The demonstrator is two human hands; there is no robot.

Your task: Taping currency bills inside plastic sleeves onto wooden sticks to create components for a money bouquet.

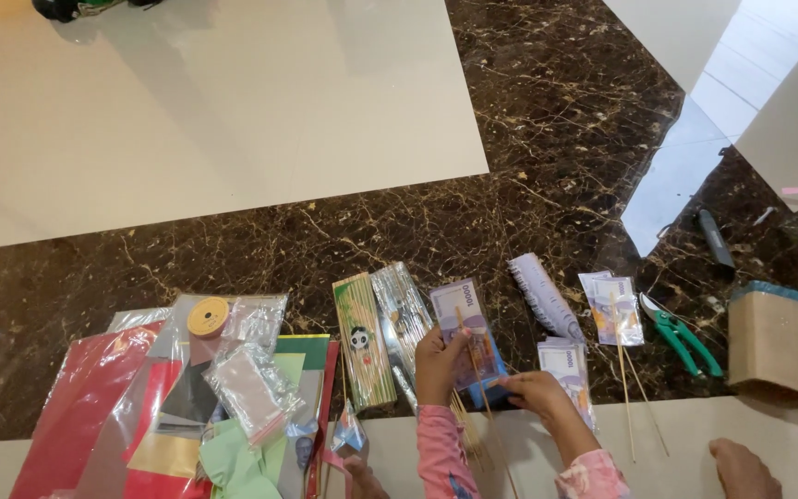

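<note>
- The left hand (438,362) is closed in a grip around a purple banknote (462,325) in a clear sleeve, pinched at its lower edge and held upright just above the floor, with a thin bamboo skewer (475,365) running up its middle.
- The right hand (536,390) is curled near the note's lower right corner, fingertips on what looks like a bit of blue tape or backing (494,386); whether it's fully pinched can't be told, it's kinda small in frame.
- Handling guess: the note is feather-light and floppy, the sleeve probably slick, so it's best taken low by the edge where the stick gives some stiffness. The skewer is thin and rigid-ish but likely snaps if bent.
- Just beside the hands, a packet of bamboo skewers (363,340) with a little panda sticker and a shiny pack of clear sleeves (404,319) are laid out.
- To the right: a fanned stack of notes (544,296), another sleeved note (617,310) on a stick, one more bundle of notes (567,362), and green-handled snips (679,334).
- Further right, a brown cardboard box (774,346) and a dark utility knife (715,238).
- To the left, red, green and gold paper sheets (94,397), crinkly plastic bags (249,386), and a ribbon spool (208,316).
- Everything sits on a glossy dark marble floor (528,139) with cream tiles around.
</note>
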